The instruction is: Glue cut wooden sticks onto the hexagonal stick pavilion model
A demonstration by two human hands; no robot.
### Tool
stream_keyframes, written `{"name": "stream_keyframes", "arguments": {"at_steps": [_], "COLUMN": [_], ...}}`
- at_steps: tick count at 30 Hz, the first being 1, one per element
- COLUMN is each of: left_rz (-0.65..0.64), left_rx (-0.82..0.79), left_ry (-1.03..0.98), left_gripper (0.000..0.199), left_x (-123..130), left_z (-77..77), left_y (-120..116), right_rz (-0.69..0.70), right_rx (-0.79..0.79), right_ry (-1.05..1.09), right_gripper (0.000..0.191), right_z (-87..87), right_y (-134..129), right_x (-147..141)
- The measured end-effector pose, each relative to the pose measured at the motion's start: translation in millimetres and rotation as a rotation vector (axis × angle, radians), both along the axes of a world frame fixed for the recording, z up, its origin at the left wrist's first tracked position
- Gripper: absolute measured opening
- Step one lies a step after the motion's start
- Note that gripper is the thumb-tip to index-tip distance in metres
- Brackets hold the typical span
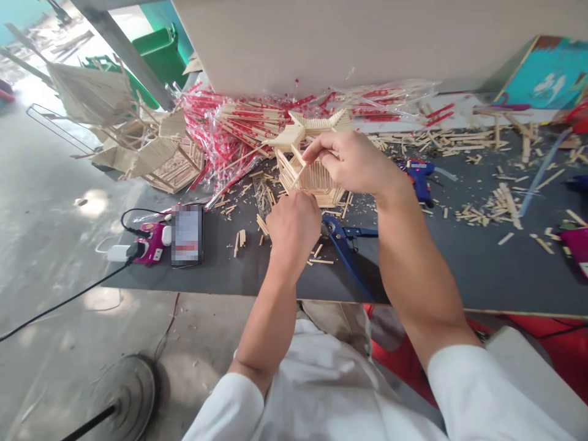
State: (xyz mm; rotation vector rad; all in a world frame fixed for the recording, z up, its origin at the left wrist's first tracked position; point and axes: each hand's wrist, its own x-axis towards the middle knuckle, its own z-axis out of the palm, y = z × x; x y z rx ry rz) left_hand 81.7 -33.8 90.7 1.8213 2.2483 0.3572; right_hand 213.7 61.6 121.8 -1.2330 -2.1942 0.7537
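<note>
Beside left fingers (pixel 307 198) and right fingers (pixel 316 146), stick model (pixel 325 179); clamped or apart, cannot tell

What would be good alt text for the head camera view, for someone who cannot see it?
Two bare hands, left and right, work at a small model made of thin wooden sticks on a dark table. Around it lie loose stick pieces, blue pliers-like cutters, a blue glue gun and red-and-clear wrappers.
</note>
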Motion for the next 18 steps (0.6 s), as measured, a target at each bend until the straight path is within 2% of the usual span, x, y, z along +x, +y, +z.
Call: {"name": "stream_keyframes", "arguments": {"at_steps": [6, 18], "left_rz": [-0.009, -0.021], "left_rx": [0.015, 0.019], "left_ry": [0.047, 0.01], "left_gripper": [0.05, 0.052], "left_x": [-2.1, -6.3], "left_z": [0.2, -5.2], "left_y": [-1.5, -4.5], "right_rz": [0.004, 0.011], "right_rx": [-0.012, -0.027], "right_ry": [-0.014, -0.013], "right_gripper": [0.03, 0.036], "right_z": [1.2, -3.4], "right_y": [-1.8, 2.8], "right_x": [0.1, 3.3]}}
